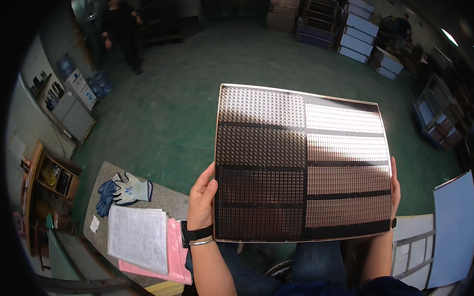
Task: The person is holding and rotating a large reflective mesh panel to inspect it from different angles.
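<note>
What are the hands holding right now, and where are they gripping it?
Both hands hold a large patterned panel: the left hand grips its lower left edge, the right hand its lower right edge.

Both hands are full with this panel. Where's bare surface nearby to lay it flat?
The grey worktop is bare between the work gloves and the left hand. Nearer, white papers over pink sheets crowd it. Right of the panel, white framed panels fill the space by the right hand.
</note>
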`<state>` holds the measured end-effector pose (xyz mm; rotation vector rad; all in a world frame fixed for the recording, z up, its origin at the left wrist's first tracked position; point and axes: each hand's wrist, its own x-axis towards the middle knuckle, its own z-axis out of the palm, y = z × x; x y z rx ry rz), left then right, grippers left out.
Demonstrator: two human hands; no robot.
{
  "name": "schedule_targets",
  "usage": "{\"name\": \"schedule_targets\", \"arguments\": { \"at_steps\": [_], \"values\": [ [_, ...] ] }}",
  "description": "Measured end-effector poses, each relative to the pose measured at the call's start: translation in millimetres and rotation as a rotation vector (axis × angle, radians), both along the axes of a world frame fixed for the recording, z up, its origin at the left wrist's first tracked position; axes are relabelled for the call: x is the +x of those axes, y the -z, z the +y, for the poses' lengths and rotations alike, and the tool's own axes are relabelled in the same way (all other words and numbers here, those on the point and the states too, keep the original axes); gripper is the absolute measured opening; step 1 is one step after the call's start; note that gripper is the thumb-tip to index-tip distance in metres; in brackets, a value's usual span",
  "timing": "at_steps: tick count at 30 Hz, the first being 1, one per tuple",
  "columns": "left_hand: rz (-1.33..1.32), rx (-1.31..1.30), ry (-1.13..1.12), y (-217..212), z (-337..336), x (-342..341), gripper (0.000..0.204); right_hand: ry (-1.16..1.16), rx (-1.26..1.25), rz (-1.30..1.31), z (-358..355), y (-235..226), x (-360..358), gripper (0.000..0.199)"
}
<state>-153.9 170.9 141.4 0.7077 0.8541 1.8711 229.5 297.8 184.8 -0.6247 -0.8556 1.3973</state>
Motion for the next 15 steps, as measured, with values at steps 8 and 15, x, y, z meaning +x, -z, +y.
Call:
{"name": "schedule_targets", "arguments": {
  "at_steps": [8,15],
  "values": [
    [0.007,0.012,0.005,8.6,1.7,-1.7,0.044,0.100,0.003,-0.098,4.9,-2.4,-0.7,0.048],
    [-0.016,0.014,0.005,10.1,3.2,-2.2,0.044,0.123,0.002,-0.125,5.4,-3.9,-2.6,0.047]
  ]
}}
